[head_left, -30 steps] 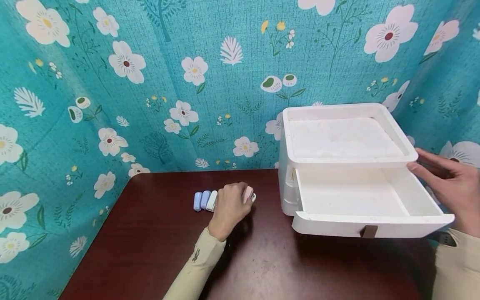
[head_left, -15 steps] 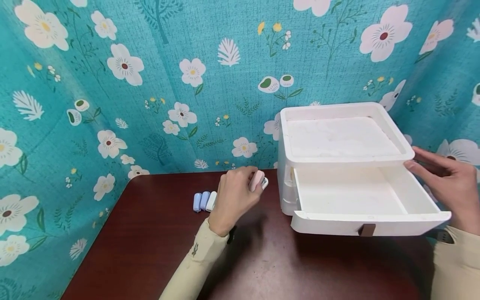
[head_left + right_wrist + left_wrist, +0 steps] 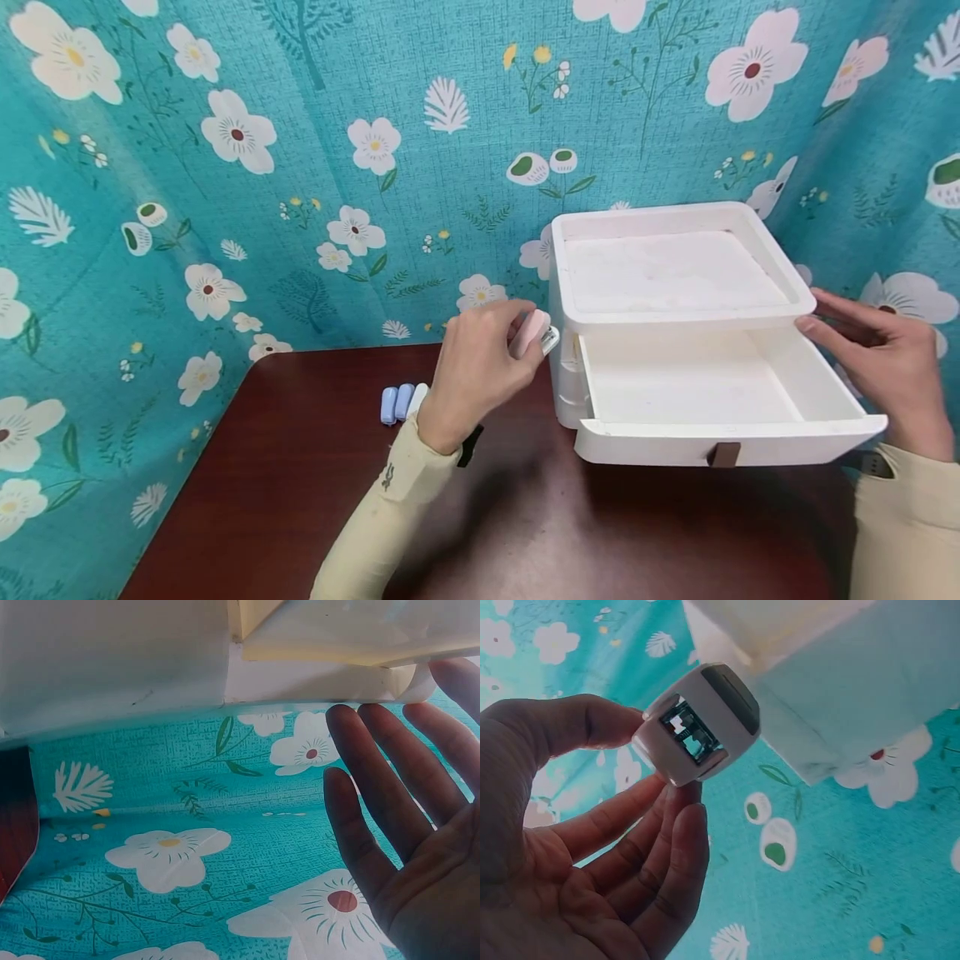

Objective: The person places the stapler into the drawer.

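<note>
My left hand [image 3: 480,367] pinches a small pink and white stapler [image 3: 531,333] between thumb and fingers, above the table and just left of the white drawer unit [image 3: 686,318]. In the left wrist view the end of the stapler [image 3: 731,697] faces the camera, with metal parts showing in its side opening. My right hand [image 3: 892,358] rests its fairly straight fingers [image 3: 382,780] and thumb against the right front corner of the unit. The unit's top drawer [image 3: 645,446] is pulled out, with a brown tab on its front.
Two blue staplers [image 3: 388,406] lie side by side on the dark red table [image 3: 300,500], with a white one [image 3: 417,398] beside them, partly hidden by my left wrist. A teal flowered curtain [image 3: 420,192] hangs behind the table and along both sides.
My left hand has lifted the pink stapler off the table and carried it up and right towards the drawer unit. My right hand stays at the unit's corner; the view has shifted slightly.
</note>
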{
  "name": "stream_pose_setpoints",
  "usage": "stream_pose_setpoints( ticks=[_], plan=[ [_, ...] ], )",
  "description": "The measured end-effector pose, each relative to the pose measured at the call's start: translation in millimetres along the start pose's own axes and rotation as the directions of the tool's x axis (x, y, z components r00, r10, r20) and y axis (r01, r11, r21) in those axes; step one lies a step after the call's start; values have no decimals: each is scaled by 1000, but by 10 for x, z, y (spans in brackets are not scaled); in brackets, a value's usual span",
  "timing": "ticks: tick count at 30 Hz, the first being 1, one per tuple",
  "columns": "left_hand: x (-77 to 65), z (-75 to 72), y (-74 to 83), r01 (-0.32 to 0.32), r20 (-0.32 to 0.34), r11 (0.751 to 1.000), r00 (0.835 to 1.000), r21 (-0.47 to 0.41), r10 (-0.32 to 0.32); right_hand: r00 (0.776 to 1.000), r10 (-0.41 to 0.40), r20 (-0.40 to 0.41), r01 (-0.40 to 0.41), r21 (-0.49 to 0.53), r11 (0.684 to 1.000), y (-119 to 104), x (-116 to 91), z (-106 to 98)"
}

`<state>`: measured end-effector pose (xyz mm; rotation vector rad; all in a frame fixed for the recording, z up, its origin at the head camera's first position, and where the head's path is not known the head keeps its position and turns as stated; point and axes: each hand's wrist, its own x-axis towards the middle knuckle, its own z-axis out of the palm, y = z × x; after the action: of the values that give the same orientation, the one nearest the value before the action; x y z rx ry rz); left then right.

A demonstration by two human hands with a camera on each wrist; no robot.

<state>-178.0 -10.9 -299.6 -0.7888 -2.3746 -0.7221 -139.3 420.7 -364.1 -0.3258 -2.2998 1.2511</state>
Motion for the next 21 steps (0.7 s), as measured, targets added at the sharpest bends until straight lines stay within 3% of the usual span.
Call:
stream_pose_setpoints(
  ticks=[5, 12, 21],
  plan=[
    [194, -16, 74, -92, 78, 996, 993, -20, 93, 1000, -5, -3, 5, -10, 1000, -8, -7, 1],
    [442, -41, 189, -167, 228, 984, 957, -67, 178, 1000, -7, 1, 7, -8, 1000, 0, -13, 2],
    [703, -34, 332, -253, 400, 963, 876, -91, 268, 1000, -8, -1, 8, -9, 1000, -8, -11, 2]
  ],
)
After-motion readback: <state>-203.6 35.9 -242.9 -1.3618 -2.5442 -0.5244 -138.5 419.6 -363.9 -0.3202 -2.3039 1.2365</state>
